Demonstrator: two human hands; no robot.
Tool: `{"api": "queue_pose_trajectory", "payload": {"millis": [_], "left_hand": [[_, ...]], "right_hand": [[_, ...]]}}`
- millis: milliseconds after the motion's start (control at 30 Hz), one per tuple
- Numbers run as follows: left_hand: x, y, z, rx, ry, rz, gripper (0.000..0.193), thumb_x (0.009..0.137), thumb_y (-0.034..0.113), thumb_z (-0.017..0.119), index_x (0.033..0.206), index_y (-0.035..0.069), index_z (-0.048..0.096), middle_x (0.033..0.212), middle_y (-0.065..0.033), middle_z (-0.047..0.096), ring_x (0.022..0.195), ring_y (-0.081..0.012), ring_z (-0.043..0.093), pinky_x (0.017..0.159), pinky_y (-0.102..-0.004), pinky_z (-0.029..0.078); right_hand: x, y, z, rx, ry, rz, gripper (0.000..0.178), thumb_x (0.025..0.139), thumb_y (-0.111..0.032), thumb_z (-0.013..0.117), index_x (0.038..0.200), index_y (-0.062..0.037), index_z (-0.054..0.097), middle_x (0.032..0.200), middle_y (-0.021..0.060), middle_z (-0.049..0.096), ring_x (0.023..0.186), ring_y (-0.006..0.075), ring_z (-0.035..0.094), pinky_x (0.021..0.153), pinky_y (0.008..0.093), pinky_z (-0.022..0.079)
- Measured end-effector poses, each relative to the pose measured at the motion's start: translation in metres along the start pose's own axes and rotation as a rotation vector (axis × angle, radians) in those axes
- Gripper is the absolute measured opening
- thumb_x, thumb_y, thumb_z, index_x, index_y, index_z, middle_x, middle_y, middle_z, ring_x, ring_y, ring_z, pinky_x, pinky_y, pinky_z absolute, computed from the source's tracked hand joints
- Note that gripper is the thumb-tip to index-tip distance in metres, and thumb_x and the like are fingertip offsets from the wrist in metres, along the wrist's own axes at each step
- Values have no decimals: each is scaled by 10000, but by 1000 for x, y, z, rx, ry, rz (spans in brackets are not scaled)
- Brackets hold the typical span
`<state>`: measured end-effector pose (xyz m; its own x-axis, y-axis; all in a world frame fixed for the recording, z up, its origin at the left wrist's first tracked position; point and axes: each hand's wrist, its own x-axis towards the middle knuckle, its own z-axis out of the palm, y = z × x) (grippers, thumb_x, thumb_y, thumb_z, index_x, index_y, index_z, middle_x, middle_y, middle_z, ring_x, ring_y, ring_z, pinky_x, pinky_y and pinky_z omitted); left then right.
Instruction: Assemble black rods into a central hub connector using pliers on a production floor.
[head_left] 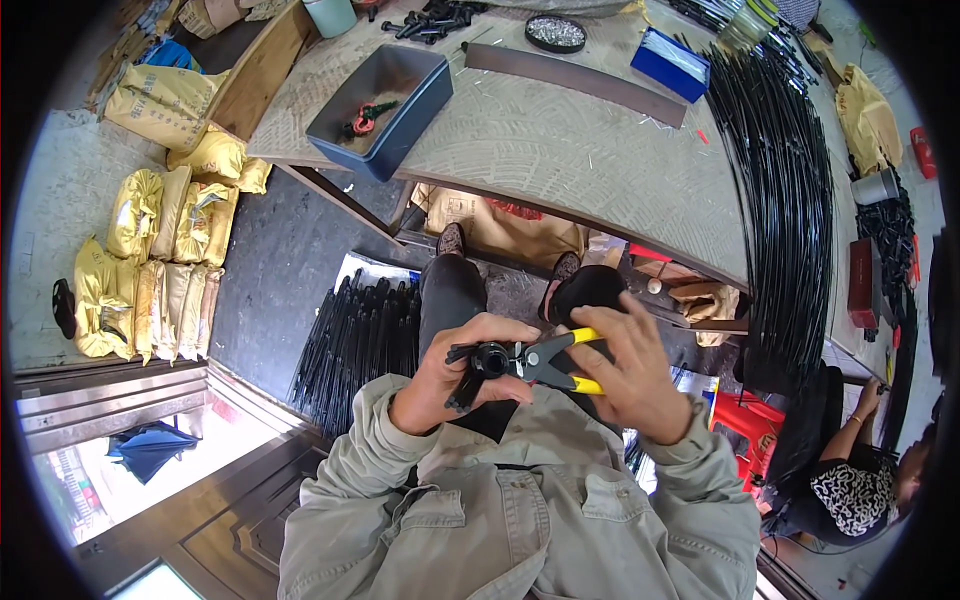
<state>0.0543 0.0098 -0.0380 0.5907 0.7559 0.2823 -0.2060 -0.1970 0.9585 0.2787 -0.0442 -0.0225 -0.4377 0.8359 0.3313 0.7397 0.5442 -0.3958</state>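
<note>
My left hand is closed around a black rod frame, seen nearly end-on, with a round hollow end and slim black rods beside it. The frame resembles a folded umbrella frame, though its full length is hidden. In my right hand are pliers with dark jaws and yellow handles, spread apart. The jaws meet a small metal piece at the side of the frame's round end. My thumb and fingers lie along the handles. Both hands are above my lap.
A workbench stands ahead with a grey bin, a blue box and a dish of small metal parts. Long black rods lie at right, more bundles by my left leg. Yellow sacks line the left; a person sits at right.
</note>
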Motion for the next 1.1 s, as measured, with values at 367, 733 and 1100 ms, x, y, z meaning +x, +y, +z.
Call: {"api": "queue_pose_trajectory", "payload": {"millis": [367,733,1100], "left_hand": [[5,-4,6,35,74,61,521,637,95,802,1100,12,576,927,-81,616,788,-136,597,687,-250,460],[16,4,0,-45,68,92,700,690,616,641,970,-25,636,704,-65,610,593,-135,588,554,-237,452],[20,17,-13,-80,108,-113,939,620,829,421,917,-31,651,572,-44,561,524,-114,552,485,-228,413]], "right_hand": [[-9,-4,1,47,-71,82,376,610,-75,665,982,-56,614,1037,128,527,857,283,556,728,368,468],[-3,11,-40,1369,-865,425,210,860,-147,581,989,11,632,1019,195,597,855,298,628,715,342,482],[-15,-45,52,2097,-517,311,438,876,-411,549,865,20,628,789,141,575,662,181,533,586,294,419]]}}
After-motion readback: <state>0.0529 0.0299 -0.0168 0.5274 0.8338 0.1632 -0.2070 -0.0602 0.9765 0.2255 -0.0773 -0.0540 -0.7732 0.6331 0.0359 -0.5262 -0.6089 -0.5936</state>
